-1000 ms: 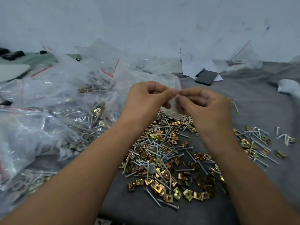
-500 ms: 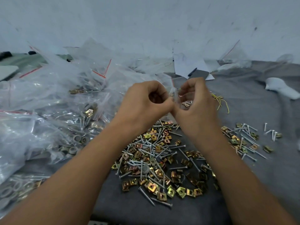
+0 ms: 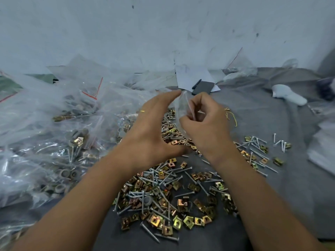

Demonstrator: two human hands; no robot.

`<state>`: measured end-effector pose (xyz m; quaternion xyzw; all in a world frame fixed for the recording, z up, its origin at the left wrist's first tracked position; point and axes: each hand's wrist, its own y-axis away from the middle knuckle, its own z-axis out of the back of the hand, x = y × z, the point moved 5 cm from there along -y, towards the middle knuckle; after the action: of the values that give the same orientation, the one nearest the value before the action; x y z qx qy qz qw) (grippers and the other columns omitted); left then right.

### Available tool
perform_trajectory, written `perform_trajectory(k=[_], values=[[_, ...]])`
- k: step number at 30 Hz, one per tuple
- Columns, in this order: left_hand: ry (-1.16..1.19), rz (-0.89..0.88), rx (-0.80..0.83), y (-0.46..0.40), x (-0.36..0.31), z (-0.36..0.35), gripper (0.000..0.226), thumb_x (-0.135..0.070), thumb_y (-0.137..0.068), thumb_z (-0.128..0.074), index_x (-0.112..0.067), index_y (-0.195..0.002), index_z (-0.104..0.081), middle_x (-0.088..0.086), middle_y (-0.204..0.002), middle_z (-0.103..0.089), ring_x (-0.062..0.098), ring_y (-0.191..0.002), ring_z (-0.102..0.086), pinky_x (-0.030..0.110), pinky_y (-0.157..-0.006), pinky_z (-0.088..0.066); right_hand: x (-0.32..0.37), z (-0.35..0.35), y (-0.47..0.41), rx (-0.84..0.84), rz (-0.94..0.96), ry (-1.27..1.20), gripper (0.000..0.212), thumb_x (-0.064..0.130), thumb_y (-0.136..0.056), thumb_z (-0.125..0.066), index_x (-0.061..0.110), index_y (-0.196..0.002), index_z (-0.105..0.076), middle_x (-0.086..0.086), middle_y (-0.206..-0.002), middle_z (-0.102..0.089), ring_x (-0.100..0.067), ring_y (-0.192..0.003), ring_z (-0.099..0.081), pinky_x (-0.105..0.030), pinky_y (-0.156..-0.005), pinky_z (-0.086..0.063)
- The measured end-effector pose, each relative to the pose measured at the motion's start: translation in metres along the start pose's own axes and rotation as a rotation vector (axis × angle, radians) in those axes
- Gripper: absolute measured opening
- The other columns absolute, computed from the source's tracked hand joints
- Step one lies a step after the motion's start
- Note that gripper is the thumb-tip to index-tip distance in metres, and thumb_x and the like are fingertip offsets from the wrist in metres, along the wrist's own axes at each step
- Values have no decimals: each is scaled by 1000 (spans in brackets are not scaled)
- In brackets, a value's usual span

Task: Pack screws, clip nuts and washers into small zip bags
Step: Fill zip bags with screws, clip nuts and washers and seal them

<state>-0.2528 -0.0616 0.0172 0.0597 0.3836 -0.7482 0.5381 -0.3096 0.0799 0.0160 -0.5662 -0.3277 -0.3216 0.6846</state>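
A small clear zip bag (image 3: 183,107) hangs between my two hands above the grey cloth. My left hand (image 3: 152,129) is spread wide, fingertips at the bag's top edge and thumb low near its bottom. My right hand (image 3: 204,122) pinches the bag's right side with curled fingers. Whether the bag holds anything I cannot tell. Below the hands lies a big loose pile of silver screws and gold clip nuts (image 3: 168,198), with a grey washer (image 3: 147,200) in it. A smaller scatter of screws and clip nuts (image 3: 257,153) lies to the right.
Large clear bags of packed hardware (image 3: 54,142) heap up on the left. At the back lie a dark phone (image 3: 203,87) with a pen on white paper, a white object (image 3: 288,96) at the right, and a yellow wire (image 3: 231,115). A white wall rises behind.
My hands have moved apart: the left hand opened from a fist into a wide spread, and the small bag now shows stretched between both hands. The view shifted slightly.
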Motion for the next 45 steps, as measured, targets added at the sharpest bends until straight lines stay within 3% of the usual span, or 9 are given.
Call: perform_trajectory(k=[7,10,16,24,29,33,36,40,45], values=[[115,-15,-90,-3,-2,-2,115,-42,-60,-89,-39,-158,-29,-26,-149,-42,14,-147,-45,46,-118,-44,8,-20,8,264,31,-217,18,-1,-82,-65,5,-87,-50,0,-68,-45,-16,-57,-47,-32,-50,-44],[55,-52,-102,0,-5,1,100,-37,-60,-88,-41,-147,-39,-41,-137,-38,12,-142,-46,47,-114,-45,3,-16,6,224,-18,-195,21,-5,-79,-63,11,-87,-52,2,-72,-50,-12,-64,-52,-31,-55,-46],[-50,-57,-151,-1,-4,6,79,-45,-70,-83,-22,-139,-51,-7,-146,-54,17,-141,-46,48,-114,-41,-10,0,-1,37,-139,-102,25,-3,-77,-68,18,-83,-57,6,-72,-53,-8,-62,-50,-22,-54,-45],[-51,-152,-113,-1,-12,6,85,-40,-71,-83,-31,-149,-49,-18,-153,-47,9,-149,-38,48,-120,-37,-15,-8,1,201,-213,-43,29,12,-83,-82,20,-107,-67,-7,-100,-72,-24,-92,-71,-37,-76,-63],[-209,-251,-71,-3,-16,1,83,-45,-70,-86,-23,-144,-56,-4,-154,-53,17,-151,-40,51,-122,-33,-12,-13,7,271,-268,2,16,23,-80,-74,13,-93,-75,-13,-87,-75,-24,-83,-73,-49,-70,-60],[-295,-242,-76,-1,-14,0,79,-55,-71,-81,-26,-138,-49,-3,-146,-56,23,-145,-46,49,-117,-36,-12,-8,8,242,-332,-9,9,19,-86,-73,12,-91,-75,-14,-88,-75,-14,-71,-65,-45,-63,-60],[-330,-247,-92,-1,-14,1,78,-54,-73,-83,-24,-136,-50,-2,-142,-58,25,-142,-49,48,-117,-36,-15,-5,8,222,-386,7,10,14,-91,-73,6,-97,-73,-23,-97,-72,-28,-80,-72,-52,-70,-62],[-355,-249,-45,1,-16,-1,95,-54,-67,-84,-29,-150,-43,-5,-150,-51,21,-146,-43,46,-120,-31,-14,-8,9,238,-423,-97,6,11,-99,-68,10,-98,-74,-15,-92,-77,-22,-73,-78,-33,-57,-62],[-386,-302,-67,0,-23,-3,87,-47,-70,-78,-27,-149,-49,-3,-145,-55,24,-142,-48,49,-117,-35,-19,-15,10,302,-432,10,39,10,-94,-57,31,-63,-66,9,-58,-67,0,-52,-63,-14,-45,-45]])
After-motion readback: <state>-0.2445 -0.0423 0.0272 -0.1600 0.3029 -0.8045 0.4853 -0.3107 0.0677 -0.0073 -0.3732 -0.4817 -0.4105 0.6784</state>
